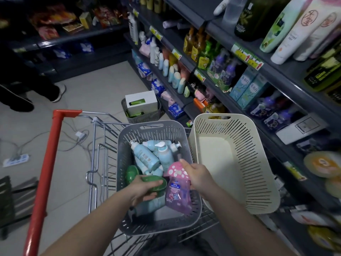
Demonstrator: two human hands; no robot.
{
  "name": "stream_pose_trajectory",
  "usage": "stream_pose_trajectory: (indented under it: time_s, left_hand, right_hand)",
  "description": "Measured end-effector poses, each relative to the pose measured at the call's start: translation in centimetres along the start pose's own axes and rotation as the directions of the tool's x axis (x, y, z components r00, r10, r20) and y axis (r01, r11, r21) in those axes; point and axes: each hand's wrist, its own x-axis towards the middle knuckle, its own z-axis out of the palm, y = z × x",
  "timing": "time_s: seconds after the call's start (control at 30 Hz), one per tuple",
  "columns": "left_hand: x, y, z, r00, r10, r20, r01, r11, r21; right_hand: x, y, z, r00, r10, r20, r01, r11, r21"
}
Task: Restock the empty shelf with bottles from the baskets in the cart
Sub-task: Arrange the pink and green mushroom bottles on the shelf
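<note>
A grey basket [158, 226] sits in the wire cart [99, 145] and holds several light-blue pump bottles [145, 159] and green bottles [131, 173]. My left hand [143, 189] grips a green bottle [157, 183] inside the basket. My right hand [196, 175] holds a pink and purple bottle with a spotted pink top [178, 191] above the basket's right side. Beside it stands a cream basket [258, 182], tilted against the shelving, with nothing visible inside.
Dark shelving [239, 100] runs along the right, packed with bottles and boxes. A small grey basket with a white box [142, 108] sits on the floor ahead. The cart's red handle [48, 163] is at left. Cables and a power strip [16, 160] lie on the floor; a person's legs [46, 89] stand at far left.
</note>
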Motion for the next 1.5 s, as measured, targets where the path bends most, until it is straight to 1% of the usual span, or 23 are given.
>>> stream_pose_trajectory:
  time_s: [0.07,0.1,0.17,0.2,0.27,0.33,0.4,0.47,0.53,0.57,0.67,0.8,0.9,0.93,0.97,1.0,1.03,1.07,1.13,1.2,1.27,1.37,1.5]
  left_hand:
    - [0.2,-0.3,0.4,0.996,0.087,-0.024,-0.082,0.985,0.153]
    - [0.3,-0.4,0.6,0.987,0.158,-0.018,-0.147,0.948,0.283]
    - [0.9,-0.4,0.5,0.946,0.323,-0.003,-0.265,0.782,0.565]
    - [1.2,-0.4,0.3,0.918,0.396,-0.024,-0.285,0.701,0.654]
    - [1.8,-0.1,-0.1,0.873,0.485,-0.057,-0.285,0.601,0.747]
    - [2.4,0.1,0.1,0.861,0.509,0.020,-0.300,0.474,0.828]
    - [3.3,0.2,0.8,0.855,0.500,0.138,-0.336,0.332,0.881]
    - [4.1,0.1,1.7,0.846,0.507,0.166,-0.340,0.273,0.900]
    - [4.9,-0.2,2.2,0.852,0.502,0.145,-0.326,0.294,0.898]
    - [4.9,-0.5,2.3,0.864,0.484,0.137,-0.327,0.334,0.884]
    - [5.1,-1.6,1.8,0.873,0.469,0.131,-0.361,0.442,0.821]
    - [4.9,-2.6,0.9,0.826,0.551,0.120,-0.435,0.489,0.756]
    - [3.8,-2.8,-0.2,0.822,0.565,0.071,-0.457,0.580,0.675]
    - [3.3,-2.6,-0.7,0.840,0.540,0.056,-0.464,0.659,0.592]
    - [2.6,-2.3,-1.2,0.863,0.502,0.056,-0.472,0.762,0.444]
    - [1.8,-2.0,-1.7,0.878,0.475,0.059,-0.471,0.835,0.284]
    - [0.9,-1.5,-2.1,0.884,0.463,0.062,-0.467,0.872,0.146]
    - [-0.3,-0.8,-2.3,0.883,0.464,0.070,-0.468,0.882,0.062]
    - [-2.6,0.4,-2.5,0.871,0.482,0.097,-0.480,0.876,-0.044]
    - [-4.6,1.6,-2.5,0.855,0.509,0.098,-0.502,0.861,-0.087]
    - [-6.3,2.8,-2.2,0.846,0.523,0.108,-0.514,0.852,-0.102]
    - [-8.5,4.9,-0.6,0.818,0.547,0.176,-0.543,0.836,-0.075]
    - [-11.1,6.8,2.8,0.774,0.547,0.319,-0.574,0.819,-0.011]
  right_hand:
    - [0.2,0.1,0.1,0.999,-0.049,-0.024,0.046,0.993,-0.107]
    - [0.2,0.0,0.1,0.997,-0.063,-0.035,0.057,0.987,-0.149]
    - [0.3,0.0,0.4,0.994,-0.098,-0.053,0.086,0.976,-0.199]
    - [0.3,0.2,0.8,0.989,-0.130,-0.067,0.113,0.969,-0.220]
    - [0.4,0.8,1.7,0.967,-0.237,-0.089,0.196,0.923,-0.330]
    - [0.6,1.5,2.7,0.942,-0.336,-0.021,0.292,0.848,-0.442]
    - [1.2,2.2,3.5,0.945,-0.325,0.044,0.302,0.808,-0.506]
    - [2.1,3.1,4.3,0.961,-0.269,0.058,0.253,0.783,-0.568]
    - [2.6,4.5,4.9,0.980,-0.187,0.067,0.189,0.780,-0.597]
    - [2.6,5.2,5.1,0.987,-0.140,0.079,0.160,0.798,-0.581]
    - [1.9,7.3,5.9,0.987,-0.072,0.143,0.131,0.875,-0.467]
    - [1.9,7.3,5.6,0.983,-0.126,0.131,0.169,0.897,-0.409]
    - [0.8,6.1,4.4,0.958,-0.235,0.166,0.287,0.829,-0.480]
    - [0.3,5.7,3.8,0.937,-0.289,0.195,0.348,0.797,-0.494]
    - [-0.4,5.4,3.1,0.914,-0.338,0.224,0.405,0.772,-0.490]
    - [-1.1,5.0,2.3,0.896,-0.372,0.241,0.443,0.761,-0.473]
    - [-1.9,4.6,1.4,0.890,-0.391,0.234,0.456,0.766,-0.452]
    - [-2.6,4.2,0.2,0.893,-0.403,0.199,0.449,0.786,-0.424]
    - [-4.2,3.5,-2.1,0.918,-0.395,0.037,0.388,0.874,-0.292]
    - [-5.7,2.8,-4.2,0.938,-0.320,-0.137,0.317,0.948,-0.042]
    - [-6.7,2.2,-6.0,0.937,-0.260,-0.232,0.303,0.937,0.174]
    - [-7.8,1.2,-8.5,0.935,-0.224,-0.275,0.313,0.886,0.341]
    - [-9.7,1.0,-11.4,0.934,-0.236,-0.268,0.324,0.875,0.359]
